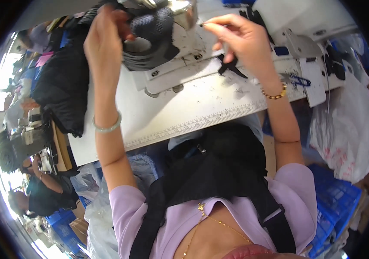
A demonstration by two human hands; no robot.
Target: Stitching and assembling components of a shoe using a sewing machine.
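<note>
Now | L hand (103, 36) nr 1 gry cloth (147, 62), grip can't tell | R hand (245, 41) grip together | 1 snips (300, 80)

Left arm (107, 93): extended forward, only slightly bent at the elbow, forearm nearly in line with the upper arm. Left hand (110, 29): reaches a little farther forward than the right; fingers curve inward toward the person's right, blurred; grip cannot be determined. Right arm (283, 114): extended forward, elbow slightly bent, forearm slanting inward toward the wrist. Right hand (241, 38): thumb and forefinger directed left, tips appearing to meet in a pinch; remaining fingers loosely bent beneath. Hands well apart, not touching.
</note>
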